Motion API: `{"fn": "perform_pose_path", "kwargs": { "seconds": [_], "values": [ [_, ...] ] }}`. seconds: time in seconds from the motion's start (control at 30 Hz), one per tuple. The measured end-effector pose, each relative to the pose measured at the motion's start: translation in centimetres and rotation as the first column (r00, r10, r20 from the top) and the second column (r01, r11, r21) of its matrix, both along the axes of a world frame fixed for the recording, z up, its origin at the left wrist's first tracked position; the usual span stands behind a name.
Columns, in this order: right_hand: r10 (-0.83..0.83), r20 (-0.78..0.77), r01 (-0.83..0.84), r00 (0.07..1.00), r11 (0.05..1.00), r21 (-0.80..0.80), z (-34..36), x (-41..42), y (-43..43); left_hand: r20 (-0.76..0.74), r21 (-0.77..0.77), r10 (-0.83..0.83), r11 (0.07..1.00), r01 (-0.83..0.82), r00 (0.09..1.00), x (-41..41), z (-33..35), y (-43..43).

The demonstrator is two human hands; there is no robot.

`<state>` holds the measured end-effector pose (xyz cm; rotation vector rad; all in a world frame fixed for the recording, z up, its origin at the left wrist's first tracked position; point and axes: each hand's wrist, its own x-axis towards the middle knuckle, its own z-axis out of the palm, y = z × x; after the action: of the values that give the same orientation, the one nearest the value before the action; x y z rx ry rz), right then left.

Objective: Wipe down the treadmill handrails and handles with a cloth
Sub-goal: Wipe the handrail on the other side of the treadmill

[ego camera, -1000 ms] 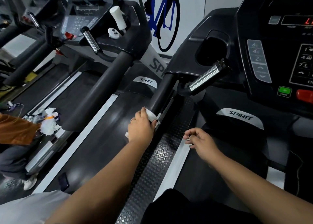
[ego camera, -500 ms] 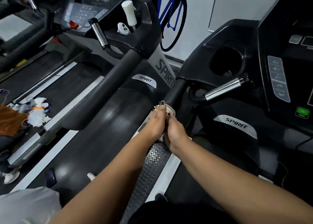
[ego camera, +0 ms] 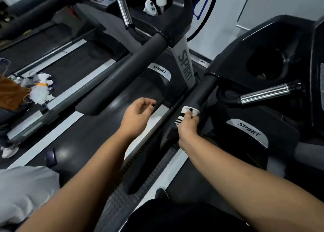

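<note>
The right hand clenches a small white cloth against the lower end of the black padded handrail; the cloth looks soft, light, best bunched in the palm. The left hand hovers apart, fingers loosely curled, empty. Beyond, a chrome handle.

We see the handrail covered in matt black, smooth-looking material, with a soft white cloth pressed against it. The short handle beside it is glossy chromed metal, brightly reflective. The console shell looks like hard black plastic with a dull sheen. The side footplate has a rough, studded texture.
</note>
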<state>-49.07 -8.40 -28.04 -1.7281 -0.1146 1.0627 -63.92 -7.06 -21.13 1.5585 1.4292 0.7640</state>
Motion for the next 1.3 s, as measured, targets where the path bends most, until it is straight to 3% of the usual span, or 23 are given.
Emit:
{"fn": "perform_pose_path", "kwargs": {
  "seconds": [0.1,0.23,0.37,0.53,0.67,0.77,0.87,1.03,1.13,1.3],
  "values": [
    [0.091,-0.035,-0.094,0.995,0.993,-0.078,-1.0,-3.2,-3.4,-0.069,0.106,0.050,0.993,-0.043,0.996,-1.4,0.3,1.9],
    [0.207,-0.205,-0.242,0.957,0.957,-0.162,-0.7,-5.9,-7.3,-0.232,0.255,0.131,0.965,-0.070,0.964,-3.0,0.3,4.5],
    [0.131,-0.421,-0.172,0.897,0.983,-0.059,1.4,-4.4,-6.6,-0.381,0.347,0.189,0.937,-0.050,0.905,-4.9,-0.1,6.3],
    [0.080,-0.361,-0.094,0.929,0.995,-0.021,2.6,-3.1,-5.0,-0.532,0.418,0.262,0.908,-0.019,0.805,-8.6,-0.3,7.5],
    [0.001,-0.254,0.009,0.967,0.999,0.035,2.9,-0.8,-2.9,-0.810,0.136,0.187,0.982,-0.132,0.556,-11.9,-1.7,8.5],
    [0.011,-0.162,-0.009,0.987,1.000,0.016,2.4,0.0,-2.2,-0.815,-0.039,0.061,0.986,-0.160,0.576,-14.0,-3.1,8.3],
    [0.090,-0.118,-0.098,0.989,0.993,-0.061,1.3,-2.2,-3.7,-0.774,0.016,0.074,0.995,-0.097,0.628,-15.0,-3.8,8.5],
    [0.119,-0.346,-0.183,0.931,0.970,-0.159,0.8,-8.2,-8.6,-0.800,0.061,0.099,0.995,-0.083,0.592,-15.1,-4.4,8.2],
    [0.193,-0.537,-0.323,0.822,0.933,-0.160,1.0,-9.8,-10.8,-0.839,0.046,0.081,0.996,-0.077,0.538,-14.4,-4.4,7.9],
    [0.264,-0.686,-0.444,0.678,0.891,-0.095,2.0,-9.5,-12.4,-0.859,0.042,0.078,0.996,-0.083,0.506,-14.2,-4.1,7.8]
  ]
}}
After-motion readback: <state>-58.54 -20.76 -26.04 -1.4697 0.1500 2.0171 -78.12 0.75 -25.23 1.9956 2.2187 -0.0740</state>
